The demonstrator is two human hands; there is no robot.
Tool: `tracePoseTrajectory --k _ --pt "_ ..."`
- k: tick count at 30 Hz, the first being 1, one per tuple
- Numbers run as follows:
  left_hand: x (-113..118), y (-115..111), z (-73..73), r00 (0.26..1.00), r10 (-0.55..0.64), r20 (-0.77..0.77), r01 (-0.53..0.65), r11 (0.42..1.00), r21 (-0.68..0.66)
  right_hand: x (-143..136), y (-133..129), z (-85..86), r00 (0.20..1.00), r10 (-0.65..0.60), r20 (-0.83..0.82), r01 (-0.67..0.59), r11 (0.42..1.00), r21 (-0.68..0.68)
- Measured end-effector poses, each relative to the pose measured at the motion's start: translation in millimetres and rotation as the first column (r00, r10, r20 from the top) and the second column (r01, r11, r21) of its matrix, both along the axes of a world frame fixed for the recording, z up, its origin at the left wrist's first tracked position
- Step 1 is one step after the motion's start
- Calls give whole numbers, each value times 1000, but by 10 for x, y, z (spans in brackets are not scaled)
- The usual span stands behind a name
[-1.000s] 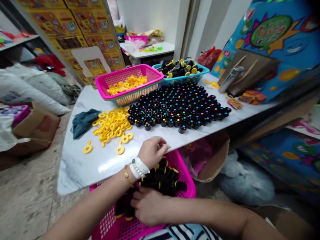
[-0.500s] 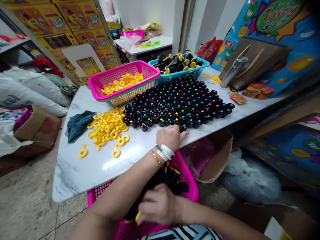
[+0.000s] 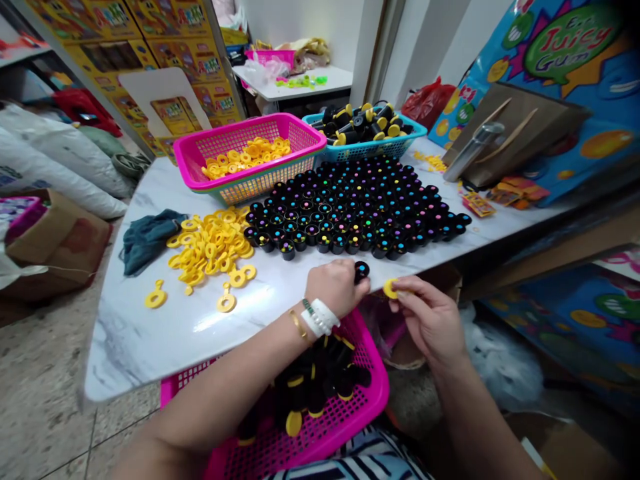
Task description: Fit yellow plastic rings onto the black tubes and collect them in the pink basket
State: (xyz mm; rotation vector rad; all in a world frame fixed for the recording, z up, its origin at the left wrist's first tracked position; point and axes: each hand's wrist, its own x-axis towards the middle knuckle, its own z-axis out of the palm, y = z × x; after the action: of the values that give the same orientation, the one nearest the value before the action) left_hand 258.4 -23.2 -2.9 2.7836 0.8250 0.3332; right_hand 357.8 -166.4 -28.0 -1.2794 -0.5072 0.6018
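Left hand [image 3: 336, 288] pinches a small black round cap with a blue dot on top [image 3: 361, 270] between thumb and fingers, holding it at the near edge of the white marble-patterned desk [image 3: 150, 333]. Right hand [image 3: 430, 320] grips a yellow plastic ring piece [image 3: 390, 288] at its fingertips, just beside the cap and off the desk's front edge. The two hands face each other, close but apart.

Beyond them on the desk stands a dense block of upright black caps with coloured dots [image 3: 355, 203]. To its left lies a loose heap of yellow plastic rings [image 3: 210, 247], with a dark teal cloth [image 3: 145, 239] beside it. Further back sit a pink mesh basket holding more yellow rings [image 3: 195, 160] and a blue mesh basket filled with black-and-yellow pieces [image 3: 415, 130].

Below the desk edge, on the person's lap, rests a second pink mesh basket [image 3: 350, 427] with assembled black pieces carrying yellow rings.
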Motion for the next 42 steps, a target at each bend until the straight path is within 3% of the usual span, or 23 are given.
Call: tracePoseTrajectory --k 5,9,12,15,18,26,32,36,42 --pt "-316 60 -63 998 -26 50 29 998 -52 -24 283 75 990 118 -71 -124 988 -88" --pt "-303 117 -77 997 0 75 12 988 -156 4 410 195 976 169 -138 -180 981 -66" --pt "-293 113 -78 995 -41 94 56 986 -159 -38 482 256 969 214 -127 -233 959 -164" --pt "-309 95 -78 993 -57 102 73 985 -158 -117 562 235 987 150 -62 -161 956 -247" --pt "-319 92 -77 994 -38 98 55 984 -168 -165 607 180 999 46 6 -44 976 -215" --pt "-322 112 -54 995 -67 79 79 983 -166 -189 561 128 991 131 33 -119 964 -237" --pt "-304 110 -46 996 -75 38 79 990 -116 -255 555 124 990 -14 137 38 984 -176" --pt "-305 108 -53 997 -68 28 71 992 -105 -205 552 144 986 41 163 -12 985 -174" --pt "-311 107 -47 996 -76 39 79 992 -102 -169 551 158 996 86 38 -80 987 -136"
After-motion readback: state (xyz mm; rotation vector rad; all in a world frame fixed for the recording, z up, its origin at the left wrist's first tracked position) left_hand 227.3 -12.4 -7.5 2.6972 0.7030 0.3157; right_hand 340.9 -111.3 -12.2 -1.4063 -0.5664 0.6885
